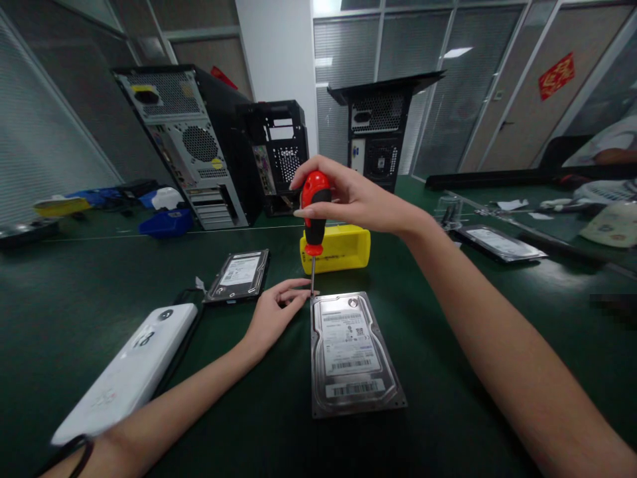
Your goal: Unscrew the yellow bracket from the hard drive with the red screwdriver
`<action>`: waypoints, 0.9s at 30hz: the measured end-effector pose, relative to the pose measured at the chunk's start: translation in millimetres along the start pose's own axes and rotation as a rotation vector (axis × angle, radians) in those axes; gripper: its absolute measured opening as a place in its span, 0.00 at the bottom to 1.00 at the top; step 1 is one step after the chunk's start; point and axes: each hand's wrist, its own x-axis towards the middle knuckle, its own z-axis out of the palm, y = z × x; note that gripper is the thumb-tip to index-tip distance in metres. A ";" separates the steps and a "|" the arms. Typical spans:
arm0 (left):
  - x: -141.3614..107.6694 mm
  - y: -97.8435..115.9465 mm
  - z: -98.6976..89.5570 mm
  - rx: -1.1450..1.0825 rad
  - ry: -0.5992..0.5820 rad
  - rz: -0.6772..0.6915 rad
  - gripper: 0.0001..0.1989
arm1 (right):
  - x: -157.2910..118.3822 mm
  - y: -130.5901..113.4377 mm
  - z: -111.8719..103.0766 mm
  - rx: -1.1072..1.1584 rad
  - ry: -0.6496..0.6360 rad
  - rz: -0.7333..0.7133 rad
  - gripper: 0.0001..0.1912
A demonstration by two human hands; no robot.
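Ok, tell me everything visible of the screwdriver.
The screwdriver has a red and black handle, plastic-looking, and a thin metal shaft. It stands nearly upright, handle up, held by the right hand. Its lower end is at the far left corner of the hard drive, by fingertips of the left hand; tip shape unclear.

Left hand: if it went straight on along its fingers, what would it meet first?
Likely the screwdriver shaft, right by the left hand's fingertips; whether they already touch is unclear.
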 end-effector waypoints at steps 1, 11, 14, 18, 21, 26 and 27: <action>0.5 -0.8 0.0 0.006 0.003 0.014 0.19 | 1.0 2.2 2.1 -0.048 0.037 -0.015 0.15; 2.5 -9.8 -2.5 0.104 -0.009 0.083 0.17 | -0.5 -4.7 3.2 -0.014 -0.004 -0.013 0.13; 3.5 -11.8 -3.3 0.100 -0.015 0.090 0.18 | -0.3 -1.2 3.5 0.091 -0.026 -0.021 0.14; 2.9 -11.9 -3.6 0.093 -0.021 0.086 0.18 | 3.2 7.4 9.1 0.069 0.077 -0.036 0.14; 2.0 -10.7 -3.4 0.087 -0.017 0.084 0.18 | 5.0 10.1 14.4 -0.031 0.187 -0.069 0.12; 2.7 -10.3 -3.5 0.073 -0.021 0.081 0.18 | -1.3 5.2 15.4 -0.065 0.207 -0.020 0.10; 2.9 -10.5 -3.5 0.071 -0.021 0.076 0.18 | -3.5 3.5 13.7 -0.032 0.183 0.002 0.10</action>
